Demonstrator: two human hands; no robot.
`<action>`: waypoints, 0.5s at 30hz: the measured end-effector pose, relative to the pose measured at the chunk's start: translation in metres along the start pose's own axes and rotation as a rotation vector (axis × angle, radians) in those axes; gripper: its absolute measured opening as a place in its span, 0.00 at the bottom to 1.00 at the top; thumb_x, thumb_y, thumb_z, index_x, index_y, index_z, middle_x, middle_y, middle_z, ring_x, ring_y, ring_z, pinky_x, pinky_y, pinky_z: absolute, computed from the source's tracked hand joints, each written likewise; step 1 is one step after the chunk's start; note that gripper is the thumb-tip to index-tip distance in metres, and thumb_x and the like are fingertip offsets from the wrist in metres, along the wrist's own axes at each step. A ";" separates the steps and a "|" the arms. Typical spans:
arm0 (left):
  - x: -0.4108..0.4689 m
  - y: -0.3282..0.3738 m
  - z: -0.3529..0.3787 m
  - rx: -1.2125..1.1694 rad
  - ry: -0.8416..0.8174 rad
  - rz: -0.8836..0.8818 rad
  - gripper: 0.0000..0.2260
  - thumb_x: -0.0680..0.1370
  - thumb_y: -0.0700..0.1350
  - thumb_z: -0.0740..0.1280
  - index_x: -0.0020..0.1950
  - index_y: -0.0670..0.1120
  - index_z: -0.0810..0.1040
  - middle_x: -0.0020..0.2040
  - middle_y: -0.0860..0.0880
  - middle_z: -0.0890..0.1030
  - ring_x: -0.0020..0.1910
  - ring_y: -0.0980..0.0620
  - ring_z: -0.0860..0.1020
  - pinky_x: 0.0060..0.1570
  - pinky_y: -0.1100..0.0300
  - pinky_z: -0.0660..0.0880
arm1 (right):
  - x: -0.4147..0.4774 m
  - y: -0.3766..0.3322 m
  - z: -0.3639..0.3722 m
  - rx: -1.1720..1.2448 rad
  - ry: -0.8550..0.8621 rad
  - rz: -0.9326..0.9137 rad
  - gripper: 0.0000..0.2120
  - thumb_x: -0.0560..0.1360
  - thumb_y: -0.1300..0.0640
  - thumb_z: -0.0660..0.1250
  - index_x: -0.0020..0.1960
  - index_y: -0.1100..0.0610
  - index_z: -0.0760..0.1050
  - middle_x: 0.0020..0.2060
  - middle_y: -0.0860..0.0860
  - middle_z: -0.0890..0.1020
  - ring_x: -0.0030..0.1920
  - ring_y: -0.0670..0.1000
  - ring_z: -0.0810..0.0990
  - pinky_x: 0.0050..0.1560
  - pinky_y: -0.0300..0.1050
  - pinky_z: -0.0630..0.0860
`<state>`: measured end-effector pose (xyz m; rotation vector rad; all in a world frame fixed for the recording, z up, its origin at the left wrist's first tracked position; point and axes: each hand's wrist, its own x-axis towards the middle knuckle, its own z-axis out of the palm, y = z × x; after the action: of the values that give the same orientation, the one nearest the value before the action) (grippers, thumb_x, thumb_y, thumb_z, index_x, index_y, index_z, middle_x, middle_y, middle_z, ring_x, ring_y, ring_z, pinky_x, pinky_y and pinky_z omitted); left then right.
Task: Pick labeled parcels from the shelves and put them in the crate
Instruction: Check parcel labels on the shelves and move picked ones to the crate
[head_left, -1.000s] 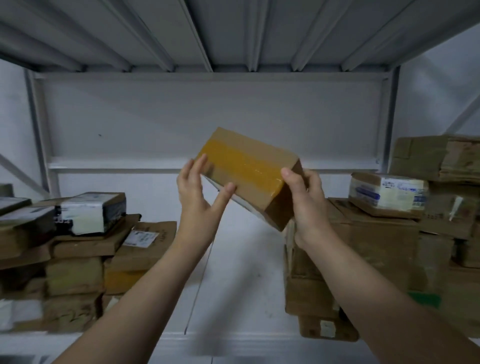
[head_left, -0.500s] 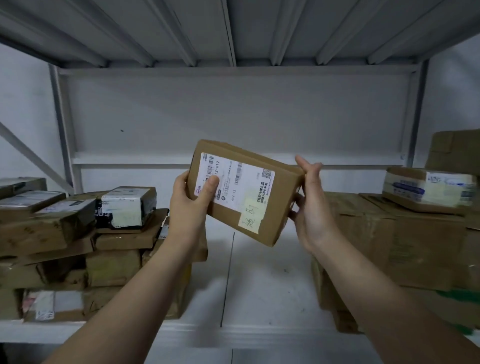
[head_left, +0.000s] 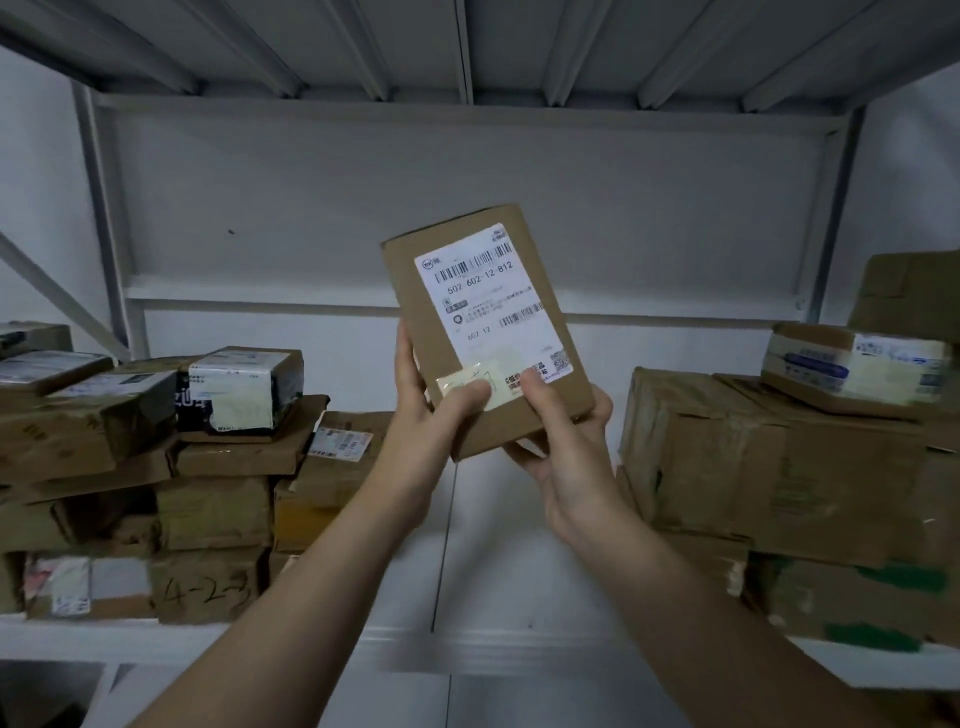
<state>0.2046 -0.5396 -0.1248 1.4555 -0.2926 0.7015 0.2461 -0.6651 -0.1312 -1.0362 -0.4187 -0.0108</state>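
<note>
The left hand and right hand grip the lower end of the parcel, thumbs pressed on its front and fingers curled behind. It is held upright in the air before the shelf, label facing the camera. Read the label with the thumbs clear of the barcodes. Support the underside when lowering. The crate is not in view.

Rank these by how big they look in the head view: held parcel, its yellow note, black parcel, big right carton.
1. big right carton
2. held parcel, though it is nearer the camera, so these two are unsure
3. black parcel
4. yellow note
</note>
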 end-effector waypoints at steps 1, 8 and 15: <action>-0.001 -0.003 -0.002 -0.013 -0.013 -0.002 0.37 0.72 0.46 0.68 0.73 0.66 0.53 0.64 0.54 0.76 0.59 0.51 0.78 0.56 0.51 0.77 | 0.000 -0.001 -0.002 -0.054 0.020 -0.020 0.17 0.72 0.47 0.70 0.54 0.48 0.65 0.50 0.49 0.81 0.49 0.44 0.82 0.54 0.49 0.78; -0.002 -0.006 -0.008 -0.027 0.059 0.003 0.29 0.74 0.46 0.58 0.75 0.59 0.58 0.65 0.53 0.77 0.59 0.48 0.79 0.58 0.46 0.75 | 0.003 -0.004 -0.017 -0.252 -0.024 -0.158 0.07 0.77 0.52 0.65 0.54 0.45 0.70 0.57 0.54 0.80 0.50 0.46 0.81 0.55 0.50 0.78; -0.003 -0.010 -0.008 -0.048 0.051 0.011 0.30 0.74 0.46 0.57 0.76 0.58 0.58 0.67 0.52 0.75 0.58 0.50 0.79 0.55 0.50 0.78 | 0.000 0.002 -0.017 -0.291 -0.037 -0.166 0.10 0.74 0.48 0.64 0.55 0.42 0.69 0.57 0.52 0.80 0.50 0.46 0.81 0.51 0.44 0.78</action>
<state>0.2061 -0.5327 -0.1356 1.3895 -0.2768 0.7351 0.2522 -0.6781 -0.1401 -1.2864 -0.5467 -0.2065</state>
